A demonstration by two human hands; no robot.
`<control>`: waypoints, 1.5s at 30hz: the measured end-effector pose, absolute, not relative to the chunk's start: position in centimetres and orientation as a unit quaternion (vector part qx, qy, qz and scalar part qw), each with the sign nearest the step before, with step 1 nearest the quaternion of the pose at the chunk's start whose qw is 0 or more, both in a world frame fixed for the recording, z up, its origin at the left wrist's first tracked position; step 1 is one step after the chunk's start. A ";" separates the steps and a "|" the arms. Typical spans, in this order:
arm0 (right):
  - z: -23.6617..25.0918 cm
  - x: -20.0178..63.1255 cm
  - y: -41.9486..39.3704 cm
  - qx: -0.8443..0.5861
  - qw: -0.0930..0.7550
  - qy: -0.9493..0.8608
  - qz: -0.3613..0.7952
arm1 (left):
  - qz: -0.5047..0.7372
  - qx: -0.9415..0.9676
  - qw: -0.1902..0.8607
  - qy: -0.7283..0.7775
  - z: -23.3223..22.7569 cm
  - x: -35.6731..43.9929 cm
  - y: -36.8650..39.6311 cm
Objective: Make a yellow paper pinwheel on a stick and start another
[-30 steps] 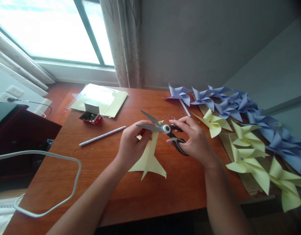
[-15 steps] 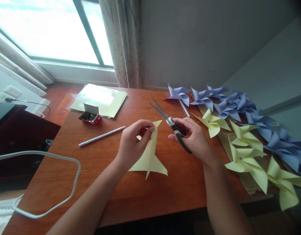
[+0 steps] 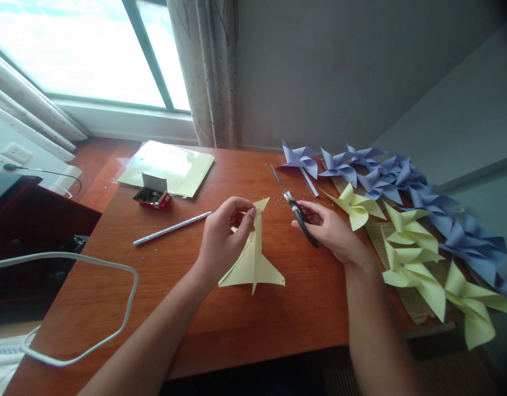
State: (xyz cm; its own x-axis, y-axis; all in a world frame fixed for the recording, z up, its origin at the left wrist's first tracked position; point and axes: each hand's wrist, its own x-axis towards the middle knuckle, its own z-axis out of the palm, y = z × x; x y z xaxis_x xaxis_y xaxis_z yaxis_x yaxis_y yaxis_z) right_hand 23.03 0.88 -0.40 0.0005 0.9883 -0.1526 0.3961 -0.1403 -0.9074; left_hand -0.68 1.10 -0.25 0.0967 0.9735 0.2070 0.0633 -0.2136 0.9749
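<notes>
Pale yellow paper [image 3: 253, 258], folded into a pointy dart shape with cut flaps, is what we've got pinched in our left hand [image 3: 224, 236], fingertips gripping near its top corner while the wide bottom edge rests on the wooden table [image 3: 220, 324] just below that hand. Our right hand [image 3: 330, 231] is wrapped around the black handles of the scissors [image 3: 296, 212], blades shut or nearly so, pointing up and away from us, apart from the paper.

What could go wrong, we reckon: the paper's thin and only held at one corner, so it could flop or tear along a cut if the grip slips. Those blade tips sit close to the lilac pinwheels [image 3: 385, 176] beyond our right hand, so a careless swing could nick one. Yellow pinwheels [image 3: 410, 242] lie right of that hand, and a white stick [image 3: 173, 227] lies left of our left hand.
</notes>
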 end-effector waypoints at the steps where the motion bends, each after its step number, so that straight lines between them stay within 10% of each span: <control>1: -0.8 23.2 1.0 -0.627 0.328 -0.581 0.401 | 0.508 0.586 0.455 0.437 -0.3 -0.7 1.1; 11: -1.7 23.7 1.3 -0.730 0.158 -0.660 0.079 | 0.502 0.590 0.469 0.424 -0.3 -0.5 1.0; 27: -2.5 24.6 1.4 -0.734 0.120 -0.667 0.037 | 0.479 0.631 0.437 0.426 0.2 -0.4 0.8; 39: -1.1 24.7 1.3 -0.694 0.275 -0.661 0.078 | 0.468 0.630 0.418 0.457 0.0 -0.6 1.0; 45: 0.9 20.9 0.0 -0.569 0.413 -0.652 0.282 | 0.454 0.643 0.418 0.454 0.0 -0.5 1.0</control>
State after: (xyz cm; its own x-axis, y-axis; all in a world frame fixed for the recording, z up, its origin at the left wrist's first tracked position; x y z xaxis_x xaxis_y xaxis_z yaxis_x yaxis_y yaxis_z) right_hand 20.94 0.03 0.88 -0.0100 0.9758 0.2183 0.5101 0.1928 -0.8382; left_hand -0.48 1.01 -0.05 0.1764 0.9627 0.2052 0.2046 -0.2398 0.9490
